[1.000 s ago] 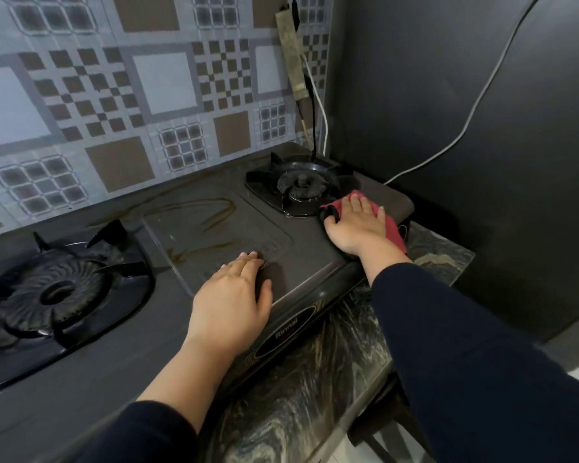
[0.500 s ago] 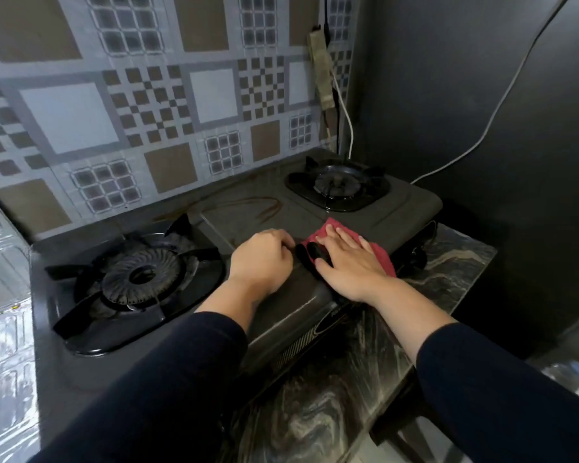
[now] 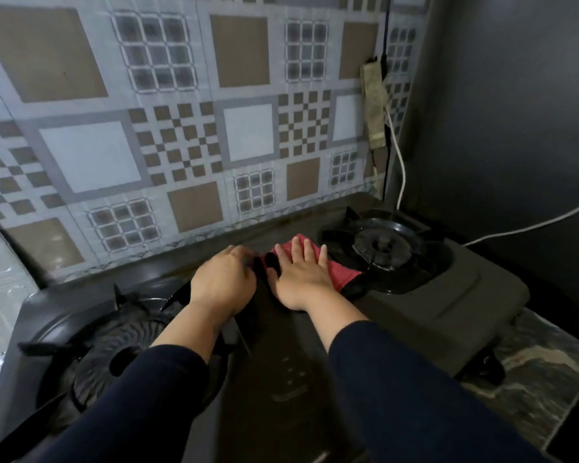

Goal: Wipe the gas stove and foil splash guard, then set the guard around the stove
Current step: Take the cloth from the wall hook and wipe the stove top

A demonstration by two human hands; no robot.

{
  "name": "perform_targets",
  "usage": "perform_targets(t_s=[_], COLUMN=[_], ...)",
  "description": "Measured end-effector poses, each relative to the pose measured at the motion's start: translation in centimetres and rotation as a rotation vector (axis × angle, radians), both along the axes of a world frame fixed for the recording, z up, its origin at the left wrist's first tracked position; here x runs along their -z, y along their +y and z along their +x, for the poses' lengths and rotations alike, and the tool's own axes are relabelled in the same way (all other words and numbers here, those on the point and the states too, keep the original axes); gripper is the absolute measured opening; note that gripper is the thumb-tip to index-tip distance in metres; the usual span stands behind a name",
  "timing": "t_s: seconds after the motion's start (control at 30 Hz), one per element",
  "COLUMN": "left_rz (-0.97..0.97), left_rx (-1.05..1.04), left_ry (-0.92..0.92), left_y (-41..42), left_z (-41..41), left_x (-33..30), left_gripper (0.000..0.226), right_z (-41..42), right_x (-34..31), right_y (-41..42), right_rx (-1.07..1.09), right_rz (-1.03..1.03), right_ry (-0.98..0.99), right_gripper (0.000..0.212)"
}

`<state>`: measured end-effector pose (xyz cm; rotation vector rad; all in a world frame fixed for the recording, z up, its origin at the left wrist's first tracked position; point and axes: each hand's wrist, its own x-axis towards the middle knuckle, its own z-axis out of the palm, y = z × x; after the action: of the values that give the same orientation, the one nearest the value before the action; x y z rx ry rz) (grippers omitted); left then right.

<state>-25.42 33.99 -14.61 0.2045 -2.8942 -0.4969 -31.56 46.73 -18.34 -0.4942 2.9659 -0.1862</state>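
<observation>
Black two-burner gas stove [image 3: 448,295] — matte top, red cloth [image 3: 340,274] mid-panel

The black two-burner gas stove [image 3: 442,295] sits on the marbled stone bench [image 3: 532,379], against the patterned tile wall [image 3: 181,128]. The red cleaning cloth [image 3: 335,272] lies between the burners, under the right hand [image 3: 301,279]; the left hand [image 3: 223,284] rests just left of it.

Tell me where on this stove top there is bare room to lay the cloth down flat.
Free: the flat panel on the stove, right of the right burner, and the centre strip in front of both hands. Crowded: the middle back, where the left hand and right hand press the red cloth, and the left burner.
</observation>
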Motion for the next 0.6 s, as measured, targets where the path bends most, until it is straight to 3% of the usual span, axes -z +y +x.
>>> perform_targets(t_s=[0.13,0.23,0.33,0.4,0.6], left_rz=[-0.042,-0.057,-0.058,-0.074,-0.142], left_rx=[-0.054,-0.033,-0.026,-0.043,-0.138], left_ry=[-0.077,-0.141,-0.208,-0.258,-0.388], left_y=[-1.0,-1.1,-1.3,-1.8,-4.0], left_z=[-1.4,-2.6,-4.3,-5.4,-8.0], left_x=[-0.2,-1.0,-1.3,-0.9,0.1], left_gripper=[0.04,0.043,0.047,0.05,0.059], right_z=[-3.1,-5.0,-4.2,-3.5,-6.5], right_x=[-1.0,-3.2,-2.0,-0.4,-0.1], right_y=[-2.1,-0.8,0.9,0.8,-2.2], right_rx=[-0.002,-0.147,-0.257,-0.239,-0.077], right_rz=[0.011,0.161,0.125,0.022,-0.02], right_ry=[-0.091,-0.186,-0.072,0.0,-0.029], right_gripper=[0.068,0.076,0.073,0.069,0.069])
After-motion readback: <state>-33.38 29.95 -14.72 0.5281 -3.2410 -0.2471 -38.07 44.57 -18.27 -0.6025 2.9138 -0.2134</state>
